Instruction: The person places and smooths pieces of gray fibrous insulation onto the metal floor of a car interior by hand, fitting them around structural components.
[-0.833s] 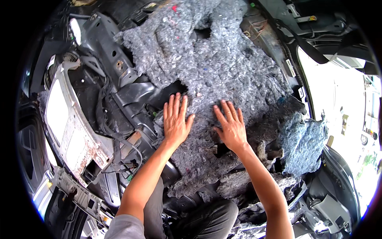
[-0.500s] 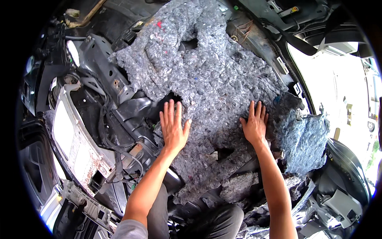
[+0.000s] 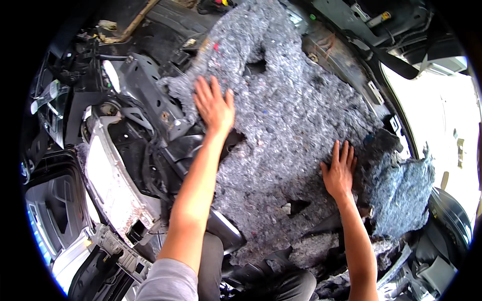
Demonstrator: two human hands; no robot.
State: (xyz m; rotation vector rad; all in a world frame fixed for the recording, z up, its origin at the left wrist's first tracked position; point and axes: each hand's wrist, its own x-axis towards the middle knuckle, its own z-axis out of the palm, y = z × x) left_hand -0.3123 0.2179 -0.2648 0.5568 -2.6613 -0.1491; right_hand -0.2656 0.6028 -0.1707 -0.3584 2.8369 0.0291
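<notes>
A large, ragged sheet of grey fibrous padding (image 3: 281, 115), flecked with bits of colour and torn with holes, lies over the inside of a stripped vehicle. My left hand (image 3: 213, 105) lies open on its upper left part, fingers spread. My right hand (image 3: 339, 168) rests open on the right part, beside a bluish-grey piece of padding (image 3: 396, 195). Darker torn layers show along the lower part of the sheet.
On the left are a pale, rusty metal bracket (image 3: 115, 175), a dark perforated metal beam (image 3: 150, 95) and black cables (image 3: 153, 165). A door opening with its dark frame (image 3: 376, 75) runs along the right. My bent knee (image 3: 291, 286) is at the bottom.
My left hand has moved up the sheet toward its upper left. My right hand has shifted to the right along it. The view has shifted slightly, and both hands stay open.
</notes>
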